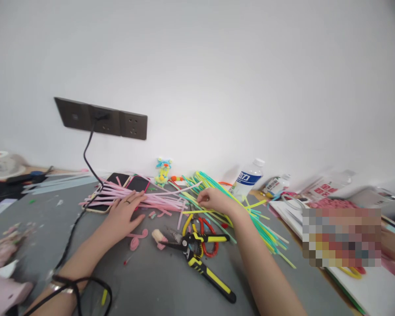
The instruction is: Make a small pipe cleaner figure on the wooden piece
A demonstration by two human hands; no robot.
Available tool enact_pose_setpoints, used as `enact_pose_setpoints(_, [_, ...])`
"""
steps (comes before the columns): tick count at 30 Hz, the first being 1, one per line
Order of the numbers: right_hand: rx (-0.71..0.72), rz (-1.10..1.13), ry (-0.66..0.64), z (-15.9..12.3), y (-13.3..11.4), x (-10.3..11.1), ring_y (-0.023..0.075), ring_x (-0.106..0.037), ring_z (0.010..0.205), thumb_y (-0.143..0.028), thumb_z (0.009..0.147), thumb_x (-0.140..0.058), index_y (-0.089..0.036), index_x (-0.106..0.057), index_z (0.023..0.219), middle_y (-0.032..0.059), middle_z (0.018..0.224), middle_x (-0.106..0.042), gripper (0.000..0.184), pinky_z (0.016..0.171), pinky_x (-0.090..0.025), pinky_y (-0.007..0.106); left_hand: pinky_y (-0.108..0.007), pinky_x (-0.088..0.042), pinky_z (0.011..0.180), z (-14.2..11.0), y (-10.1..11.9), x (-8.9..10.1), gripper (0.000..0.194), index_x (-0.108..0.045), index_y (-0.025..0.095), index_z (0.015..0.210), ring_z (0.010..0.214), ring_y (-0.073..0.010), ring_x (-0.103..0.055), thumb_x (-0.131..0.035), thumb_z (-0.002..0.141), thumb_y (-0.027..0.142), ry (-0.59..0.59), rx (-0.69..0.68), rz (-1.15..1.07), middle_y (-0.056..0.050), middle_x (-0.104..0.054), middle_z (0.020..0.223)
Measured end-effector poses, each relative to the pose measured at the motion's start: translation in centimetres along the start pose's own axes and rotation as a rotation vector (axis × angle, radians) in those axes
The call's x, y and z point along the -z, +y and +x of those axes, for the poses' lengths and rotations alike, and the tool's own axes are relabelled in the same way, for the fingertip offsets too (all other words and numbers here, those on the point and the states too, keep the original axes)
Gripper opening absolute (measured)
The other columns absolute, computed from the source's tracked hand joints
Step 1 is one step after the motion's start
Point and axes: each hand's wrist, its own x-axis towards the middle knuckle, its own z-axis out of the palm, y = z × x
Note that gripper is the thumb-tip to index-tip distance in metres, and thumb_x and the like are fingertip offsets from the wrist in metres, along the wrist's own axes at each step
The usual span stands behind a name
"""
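My left hand [127,210] lies with its fingers stretched out on a bundle of pink fuzzy craft stems [164,202]. Curled fingers close my right hand [212,199] above a pile of green and yellow craft stems [266,230]; whether anything is pinched in them I cannot make out. Between the forearms lie black-and-yellow cutters [197,254], their handles spread. Red-handled pliers [211,239] rest just behind them. A pink coiled stem [134,242] and a small pink-and-cream piece [158,238] sit near my left hand.
A black cable [74,228] runs from the wall socket [131,125] down over my left wrist. Phones [137,184] lie behind the pink stems. A bottle [246,180] and a small colourful figure [163,171] stand by the wall. A pink glue gun [6,285] is at left; another person is at right.
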Motion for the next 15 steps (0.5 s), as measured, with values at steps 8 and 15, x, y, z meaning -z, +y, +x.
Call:
enact_pose_setpoints(8, [-0.077,-0.107,0.024,-0.9,0.2,1.5,0.0142,-0.058,0.066,-0.017,0.073,-0.07,-0.019,-0.065,0.094,-0.0008,0.078,-0.064,0.022,0.059,-0.04,0.024,-0.051,-0.033,0.111,0.1,0.3,0.2,0.05,-0.054,0.027,0.133,0.138,-0.0291,-0.043,-0.05,0.083,0.027,-0.012,0.017,0.007,-0.006,-0.051,0.147])
enact_pose_setpoints(15, [-0.182,-0.192,-0.036,-0.3,1.4,0.0,0.0151,-0.056,0.06,-0.012,0.061,-0.076,-0.02,-0.064,0.072,-0.0009,0.068,-0.063,0.018,0.052,-0.036,0.024,-0.057,-0.029,0.11,0.6,0.1,0.2,0.054,-0.046,0.025,0.14,0.13,-0.0303,-0.051,-0.045,0.086,0.022,0.034,0.095,0.049,-0.01,-0.059,0.138])
